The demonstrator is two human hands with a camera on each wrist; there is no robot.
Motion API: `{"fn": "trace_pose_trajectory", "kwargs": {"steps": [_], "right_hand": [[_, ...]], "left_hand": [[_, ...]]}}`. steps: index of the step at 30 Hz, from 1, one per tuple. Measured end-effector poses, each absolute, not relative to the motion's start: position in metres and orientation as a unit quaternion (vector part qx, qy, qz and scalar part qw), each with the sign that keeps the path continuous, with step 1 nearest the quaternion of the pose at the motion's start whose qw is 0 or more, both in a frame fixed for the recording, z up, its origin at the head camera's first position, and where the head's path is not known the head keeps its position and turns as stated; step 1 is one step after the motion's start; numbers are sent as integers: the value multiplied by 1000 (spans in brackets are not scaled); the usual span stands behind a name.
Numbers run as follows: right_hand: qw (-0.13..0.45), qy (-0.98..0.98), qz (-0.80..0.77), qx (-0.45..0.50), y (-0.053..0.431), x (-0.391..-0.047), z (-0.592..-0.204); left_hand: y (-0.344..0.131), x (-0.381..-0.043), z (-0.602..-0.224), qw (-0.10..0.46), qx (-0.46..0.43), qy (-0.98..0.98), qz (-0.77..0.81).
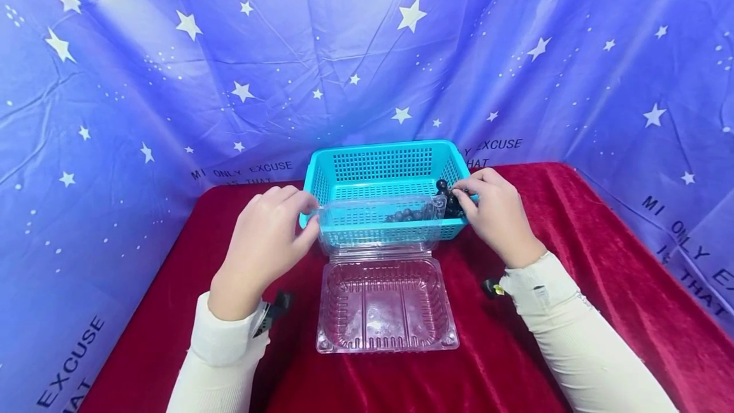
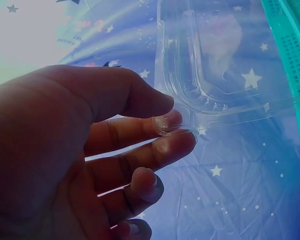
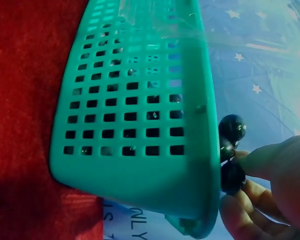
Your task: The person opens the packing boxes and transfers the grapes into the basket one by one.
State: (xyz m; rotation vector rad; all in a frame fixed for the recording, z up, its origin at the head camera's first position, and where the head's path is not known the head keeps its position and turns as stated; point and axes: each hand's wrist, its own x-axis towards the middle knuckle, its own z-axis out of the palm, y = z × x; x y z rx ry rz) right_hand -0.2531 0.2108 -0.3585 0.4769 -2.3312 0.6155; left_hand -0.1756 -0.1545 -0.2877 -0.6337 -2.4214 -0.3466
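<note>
A clear plastic clamshell box (image 1: pixel 378 308) lies opened out, its base flat on the cloth. Its raised lid (image 1: pixel 373 238) leans across the front of a turquoise basket (image 1: pixel 385 145). My left hand (image 1: pixel 266 231) pinches the lid's left corner between thumb and fingers, as the left wrist view shows up close. At the basket's right end, my right hand (image 1: pixel 497 215) holds a bunch of black grapes (image 1: pixel 450 199) by its fingertips. Round dark grapes (image 3: pixel 233 128) show above the rim in the right wrist view. More grapes (image 1: pixel 407 215) appear through the lid, inside the basket.
Dark red velvet cloth (image 1: pixel 573 241) covers the table. A blue curtain (image 1: pixel 355 50) with white stars hangs behind and along both sides, close behind the basket. Perforated walls and a raised rim surround the basket.
</note>
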Motion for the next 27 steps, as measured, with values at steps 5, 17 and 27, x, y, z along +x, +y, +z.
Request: {"fn": "trace_pose_trajectory", "kwargs": {"steps": [5, 17, 27], "right_hand": [[310, -908, 224, 170, 213, -256, -363], [287, -920, 189, 188, 214, -260, -367], [239, -939, 162, 189, 213, -255, -364]], "left_hand": [[-154, -175, -287, 301, -236, -915, -131], [-156, -177, -288, 303, -236, -914, -129], [-156, -178, -289, 294, -227, -920, -127]]}}
